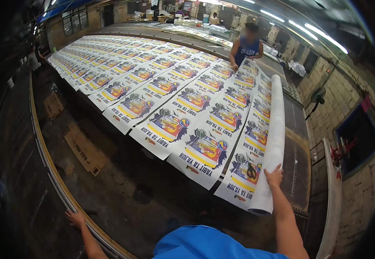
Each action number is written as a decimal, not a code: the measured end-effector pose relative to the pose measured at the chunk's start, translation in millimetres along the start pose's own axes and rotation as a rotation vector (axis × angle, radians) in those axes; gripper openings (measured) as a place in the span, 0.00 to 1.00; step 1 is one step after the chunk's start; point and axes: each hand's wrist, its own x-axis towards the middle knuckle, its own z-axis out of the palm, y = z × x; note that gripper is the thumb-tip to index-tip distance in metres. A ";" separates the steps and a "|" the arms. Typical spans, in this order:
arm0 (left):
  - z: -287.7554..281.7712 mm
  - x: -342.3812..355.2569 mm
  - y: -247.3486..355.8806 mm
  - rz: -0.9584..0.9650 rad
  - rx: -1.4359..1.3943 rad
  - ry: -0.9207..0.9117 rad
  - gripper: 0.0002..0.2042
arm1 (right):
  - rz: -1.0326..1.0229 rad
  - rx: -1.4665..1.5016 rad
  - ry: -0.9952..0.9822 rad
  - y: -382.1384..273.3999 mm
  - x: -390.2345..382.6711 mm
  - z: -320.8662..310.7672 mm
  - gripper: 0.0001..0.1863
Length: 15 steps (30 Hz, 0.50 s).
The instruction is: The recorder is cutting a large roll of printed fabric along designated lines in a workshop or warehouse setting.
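Note:
My right hand point(274, 177) lies against the near end of a long white roll point(273, 125), its fingers stretched out along the side. The roll stretches away along the right part of the table, beside a strip of printed sheet point(239, 196) it is partly unrolled from or resting on; I cannot tell which. A pair of black-handled scissors point(251, 172) sits on that strip, just left of the roll. Far to the left, my left hand point(75, 219) touches the edge of another dark table point(62, 185), fingers spread and holding nothing.
Rows of printed sheets point(157, 112) cover the long table. At its far side a co-worker in a blue sleeveless shirt point(245, 49) has hands by the sheets. Flattened cardboard point(83, 149) lies on the floor between the tables. A fan point(318, 95) stands by the right brick wall.

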 end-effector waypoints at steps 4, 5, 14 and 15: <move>4.8 -2.3 -1.3 0.037 0.033 0.013 0.32 | 0.020 0.026 0.012 -8.5 15.0 -1.7 0.58; 4.3 -1.0 -0.8 0.041 0.055 -0.013 0.32 | 0.031 0.022 0.021 -9.7 16.2 -2.3 0.58; 7.0 0.8 1.7 0.009 0.001 0.004 0.33 | 0.062 0.019 0.030 -9.1 17.5 0.5 0.58; 8.0 1.5 1.5 0.016 0.006 0.006 0.33 | 0.059 0.022 0.034 -8.8 17.9 0.9 0.58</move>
